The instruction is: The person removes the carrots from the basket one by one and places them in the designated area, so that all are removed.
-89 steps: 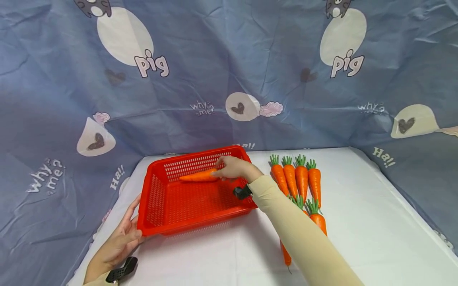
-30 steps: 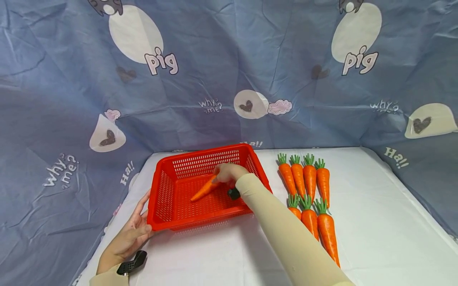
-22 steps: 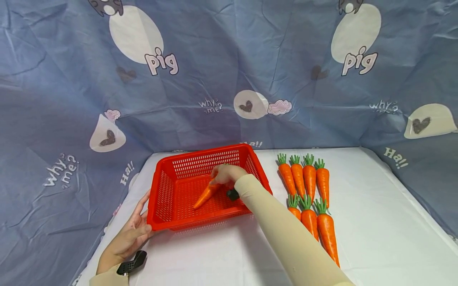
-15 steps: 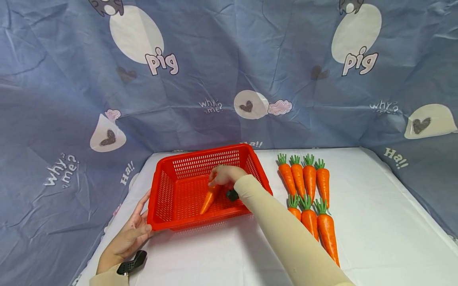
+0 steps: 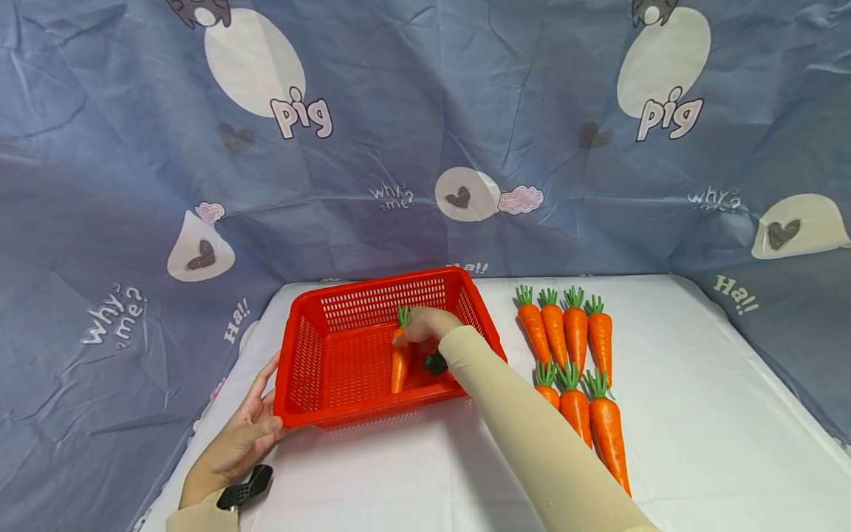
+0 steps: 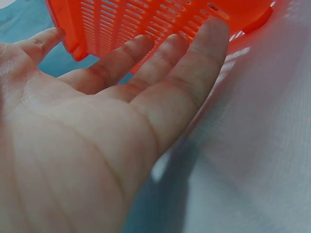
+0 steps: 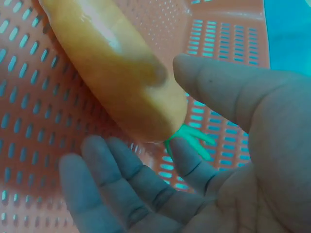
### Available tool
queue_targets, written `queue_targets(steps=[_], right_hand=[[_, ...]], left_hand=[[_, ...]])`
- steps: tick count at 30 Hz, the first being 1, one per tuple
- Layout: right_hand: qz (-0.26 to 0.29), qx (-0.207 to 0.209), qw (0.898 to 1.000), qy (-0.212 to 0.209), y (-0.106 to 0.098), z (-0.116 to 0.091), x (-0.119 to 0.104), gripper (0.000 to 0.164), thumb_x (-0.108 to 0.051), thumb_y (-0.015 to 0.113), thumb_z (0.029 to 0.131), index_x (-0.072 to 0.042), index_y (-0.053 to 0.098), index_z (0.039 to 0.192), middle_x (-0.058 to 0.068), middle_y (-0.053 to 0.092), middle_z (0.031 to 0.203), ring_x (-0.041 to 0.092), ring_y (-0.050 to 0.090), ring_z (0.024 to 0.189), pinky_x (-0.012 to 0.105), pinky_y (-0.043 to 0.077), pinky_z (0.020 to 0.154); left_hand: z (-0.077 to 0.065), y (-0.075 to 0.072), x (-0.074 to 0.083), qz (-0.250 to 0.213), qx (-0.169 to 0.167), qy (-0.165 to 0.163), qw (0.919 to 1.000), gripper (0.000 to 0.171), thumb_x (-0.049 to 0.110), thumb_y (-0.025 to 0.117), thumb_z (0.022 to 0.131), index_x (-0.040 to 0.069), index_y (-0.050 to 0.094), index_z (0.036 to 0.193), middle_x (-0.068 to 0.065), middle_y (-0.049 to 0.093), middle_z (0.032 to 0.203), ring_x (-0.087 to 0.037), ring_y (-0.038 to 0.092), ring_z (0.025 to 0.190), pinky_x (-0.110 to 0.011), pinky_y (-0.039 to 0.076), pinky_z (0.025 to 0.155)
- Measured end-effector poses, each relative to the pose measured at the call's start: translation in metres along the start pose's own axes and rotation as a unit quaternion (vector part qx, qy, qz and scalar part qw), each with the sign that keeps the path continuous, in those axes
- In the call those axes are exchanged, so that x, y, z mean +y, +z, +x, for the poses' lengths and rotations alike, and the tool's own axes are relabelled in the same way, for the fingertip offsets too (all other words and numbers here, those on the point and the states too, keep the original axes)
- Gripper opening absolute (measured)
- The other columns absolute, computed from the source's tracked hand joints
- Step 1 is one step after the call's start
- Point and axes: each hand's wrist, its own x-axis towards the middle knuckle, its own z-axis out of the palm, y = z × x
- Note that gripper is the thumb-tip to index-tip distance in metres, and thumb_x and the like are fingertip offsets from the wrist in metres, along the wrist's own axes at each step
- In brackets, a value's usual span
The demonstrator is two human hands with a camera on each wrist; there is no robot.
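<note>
A red plastic basket [image 5: 372, 403] stands on the white table. Inside it lies a carrot [image 5: 400, 366], its green top at the back and its tip towards the near wall. At the carrot's thick end is my right hand [image 5: 425, 325]; the right wrist view shows the thumb [image 7: 209, 80] at the carrot's edge and the other fingers spread loosely below it, near the green stalks [image 7: 194, 141]. My left hand [image 5: 239, 440] rests against the basket's near left corner, thumb at the rim. In the left wrist view its fingers [image 6: 170, 92] extend along the slotted wall [image 6: 131, 24].
Several carrots lie side by side in two rows right of the basket: a back row [image 5: 575, 332] and a front row [image 5: 606, 436], partly covered by my right sleeve [image 5: 525, 436]. A blue printed cloth [image 5: 372, 148] hangs behind the table.
My right hand has turned the carrot from lying crosswise to pointing towards the near wall, and its green top now shows. The left hand stays at the basket's corner.
</note>
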Motion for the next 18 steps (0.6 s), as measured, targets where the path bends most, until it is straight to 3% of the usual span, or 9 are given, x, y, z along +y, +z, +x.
queue_targets(steps=[3, 6, 10, 18], right_hand=[[-0.002, 0.003, 1.0, 0.019, -0.001, 0.001, 0.003, 0.036, -0.035, 0.078, 0.098, -0.012, 0.054, 0.084, 0.004, 0.058, 0.082, 0.022, 0.069, 0.081, 0.038, 0.064, 0.09], [-0.003, 0.001, 1.0, 0.024, -0.001, 0.003, 0.006, 0.035, -0.038, 0.078, 0.097, -0.01, 0.06, 0.089, 0.006, 0.064, 0.085, 0.021, 0.07, 0.079, 0.032, 0.063, 0.078], [0.032, -0.025, 0.999, 0.021, 0.001, 0.005, 0.01, 0.035, -0.037, 0.078, 0.098, -0.006, 0.062, 0.1, 0.009, 0.068, 0.092, 0.021, 0.069, 0.078, 0.026, 0.059, 0.068], [0.099, -0.055, 0.993, 0.031, 0.004, 0.004, 0.014, 0.038, -0.036, 0.077, 0.099, -0.005, 0.058, 0.106, 0.01, 0.067, 0.096, 0.022, 0.069, 0.084, 0.025, 0.057, 0.07]], left_hand=[[0.0, -0.001, -0.001, -0.002, -0.005, 0.003, 1.0, 0.1, 0.005, 0.065, 0.104, 0.041, 0.001, 0.172, 0.006, 0.049, 0.159, -0.013, 0.06, 0.141, -0.037, 0.057, 0.11], [0.0, -0.001, 0.0, -0.002, -0.004, 0.001, 1.0, 0.1, 0.005, 0.065, 0.104, 0.041, 0.0, 0.172, 0.007, 0.049, 0.16, -0.013, 0.06, 0.141, -0.037, 0.057, 0.11], [0.0, -0.001, 0.0, 0.003, 0.004, -0.004, 1.0, 0.099, 0.005, 0.063, 0.104, 0.041, 0.001, 0.172, 0.007, 0.049, 0.159, -0.013, 0.061, 0.14, -0.036, 0.057, 0.11], [0.0, -0.001, 0.0, 0.005, 0.011, -0.008, 0.9999, 0.099, 0.006, 0.065, 0.104, 0.042, 0.002, 0.172, 0.007, 0.049, 0.159, -0.013, 0.061, 0.141, -0.037, 0.057, 0.11]])
